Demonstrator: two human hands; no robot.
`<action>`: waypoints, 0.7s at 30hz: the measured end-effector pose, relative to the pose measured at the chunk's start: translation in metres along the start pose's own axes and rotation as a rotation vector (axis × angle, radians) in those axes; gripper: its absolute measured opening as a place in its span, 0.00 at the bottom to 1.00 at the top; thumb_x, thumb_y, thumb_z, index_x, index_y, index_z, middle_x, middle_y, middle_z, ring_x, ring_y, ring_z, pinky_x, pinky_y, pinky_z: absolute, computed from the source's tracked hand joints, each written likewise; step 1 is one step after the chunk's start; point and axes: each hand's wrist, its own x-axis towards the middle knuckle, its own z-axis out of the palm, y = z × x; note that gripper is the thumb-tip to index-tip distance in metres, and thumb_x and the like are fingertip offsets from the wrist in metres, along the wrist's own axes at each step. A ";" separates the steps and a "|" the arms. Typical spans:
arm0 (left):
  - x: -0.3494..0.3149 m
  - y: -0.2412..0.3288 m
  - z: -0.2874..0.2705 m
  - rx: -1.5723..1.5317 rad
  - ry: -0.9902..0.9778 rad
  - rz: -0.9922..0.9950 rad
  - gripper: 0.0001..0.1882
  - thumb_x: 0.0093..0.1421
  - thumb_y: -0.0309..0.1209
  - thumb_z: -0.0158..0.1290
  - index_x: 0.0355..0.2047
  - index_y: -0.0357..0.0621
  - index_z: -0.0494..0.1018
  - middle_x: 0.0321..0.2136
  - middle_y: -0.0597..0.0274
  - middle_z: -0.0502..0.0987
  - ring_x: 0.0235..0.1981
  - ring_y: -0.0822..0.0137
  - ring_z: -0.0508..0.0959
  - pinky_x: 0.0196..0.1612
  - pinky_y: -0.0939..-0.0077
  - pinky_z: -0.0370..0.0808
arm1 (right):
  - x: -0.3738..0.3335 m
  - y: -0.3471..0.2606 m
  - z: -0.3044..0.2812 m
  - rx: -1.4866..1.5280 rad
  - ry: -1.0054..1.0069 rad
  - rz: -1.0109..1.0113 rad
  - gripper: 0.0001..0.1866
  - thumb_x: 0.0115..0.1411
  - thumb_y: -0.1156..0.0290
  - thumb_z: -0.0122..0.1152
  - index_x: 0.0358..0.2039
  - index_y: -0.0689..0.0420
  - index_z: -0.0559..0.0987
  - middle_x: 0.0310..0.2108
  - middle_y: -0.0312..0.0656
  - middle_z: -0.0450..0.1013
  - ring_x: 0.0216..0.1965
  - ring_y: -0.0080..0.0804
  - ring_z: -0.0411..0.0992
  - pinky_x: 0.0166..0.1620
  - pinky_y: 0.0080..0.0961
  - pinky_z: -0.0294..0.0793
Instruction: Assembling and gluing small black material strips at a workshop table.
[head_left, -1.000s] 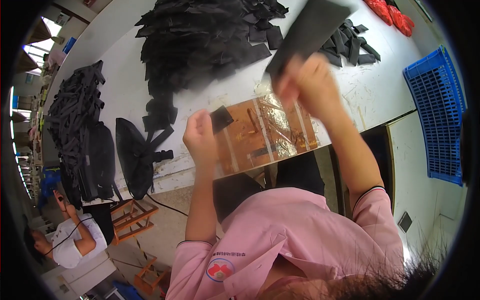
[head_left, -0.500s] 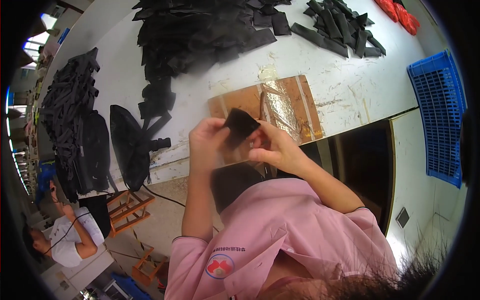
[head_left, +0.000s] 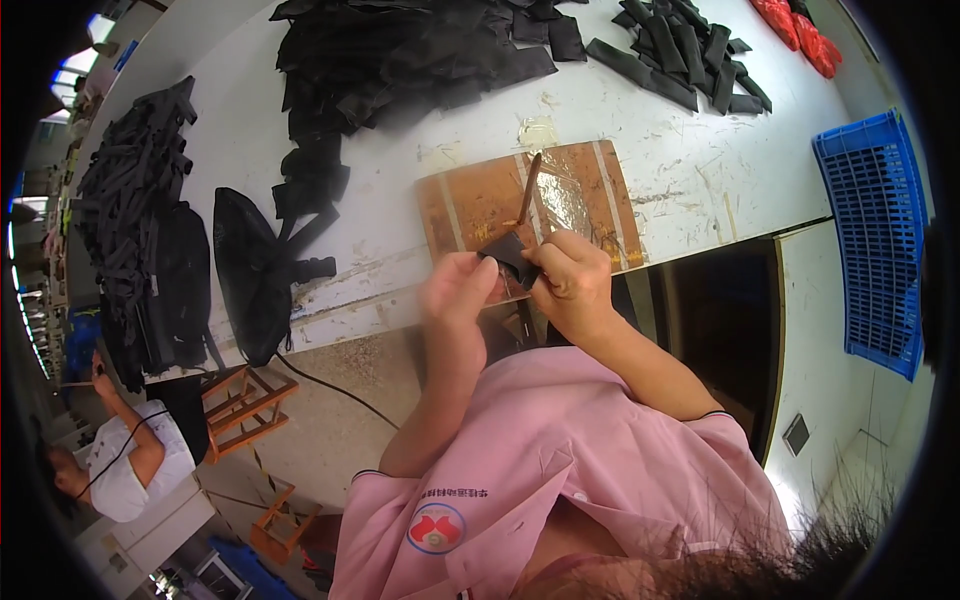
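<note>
A small black fabric piece (head_left: 512, 260) is held between my two hands, just over the near edge of a brown board. My left hand (head_left: 460, 290) pinches its left side with thumb and fingers. My right hand (head_left: 572, 278) grips the other end, its fingers curled in. The brown board (head_left: 445, 208) has strips of clear tape across it and lies at the table's near edge. A slim brown rod (head_left: 531, 188) sticks up from the board, just beyond the fabric.
Black fabric pieces (head_left: 380, 75) are heaped at the back, with black fabric tubes (head_left: 690, 50) right of them. Dark strips (head_left: 130, 190) and a black mesh piece (head_left: 245, 280) lie left. A blue crate (head_left: 870, 240) stands right. Another person (head_left: 145, 455) and a wooden stool (head_left: 245, 410) are lower left.
Both hands have shifted slightly right with the fabric piece. My right hand has gone from loosely spread fingers to a tight curled grip. The fabric is now folded smaller between the hands.
</note>
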 end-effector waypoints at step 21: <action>0.011 -0.036 0.006 0.614 0.271 0.682 0.06 0.49 0.14 0.49 0.27 0.36 0.65 0.16 0.67 0.70 0.14 0.84 0.66 0.15 0.91 0.61 | 0.013 -0.006 0.006 0.202 -0.060 0.097 0.06 0.40 0.80 0.57 0.23 0.64 0.75 0.19 0.42 0.67 0.19 0.35 0.68 0.24 0.26 0.67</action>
